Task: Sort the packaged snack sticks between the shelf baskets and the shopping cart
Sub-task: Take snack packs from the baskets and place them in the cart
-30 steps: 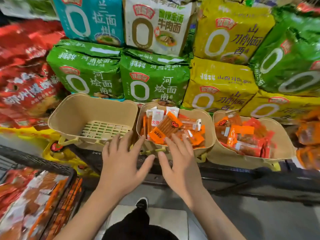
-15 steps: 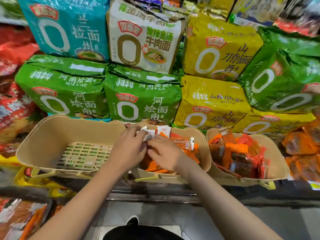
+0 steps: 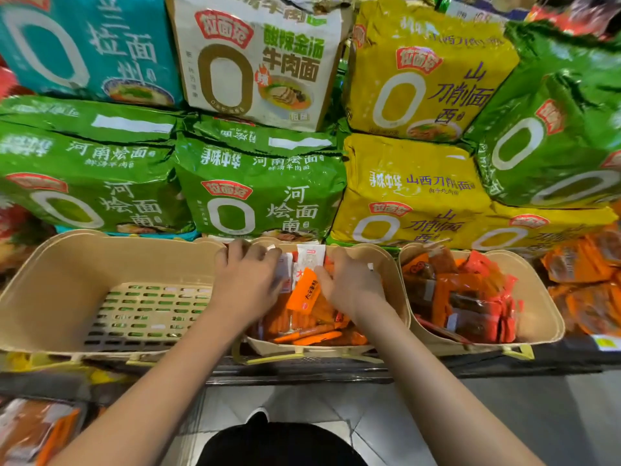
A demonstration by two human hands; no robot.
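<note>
Three beige baskets stand in a row on the shelf edge. The left basket (image 3: 50,280) holds nothing and its slotted floor shows. The middle basket (image 3: 391,274) is filled with orange and white snack stick packs (image 3: 305,290). Both my hands are down in it: my left hand (image 3: 248,280) curls round packs on the left side, and my right hand (image 3: 353,284) curls into the packs on the right. An orange pack stands tilted between the two hands. The right basket (image 3: 541,304) is heaped with red and orange packs (image 3: 467,297).
Big green, yellow, teal and white noodle bags (image 3: 262,190) are stacked directly behind the baskets. Loose orange packs (image 3: 584,284) lie on the shelf at far right. The shopping cart with packs (image 3: 37,428) shows at bottom left. My shoe and grey floor lie below.
Both hands went from hovering open before the middle basket to reaching down into it and closing on packs. The view moved closer to the shelf.
</note>
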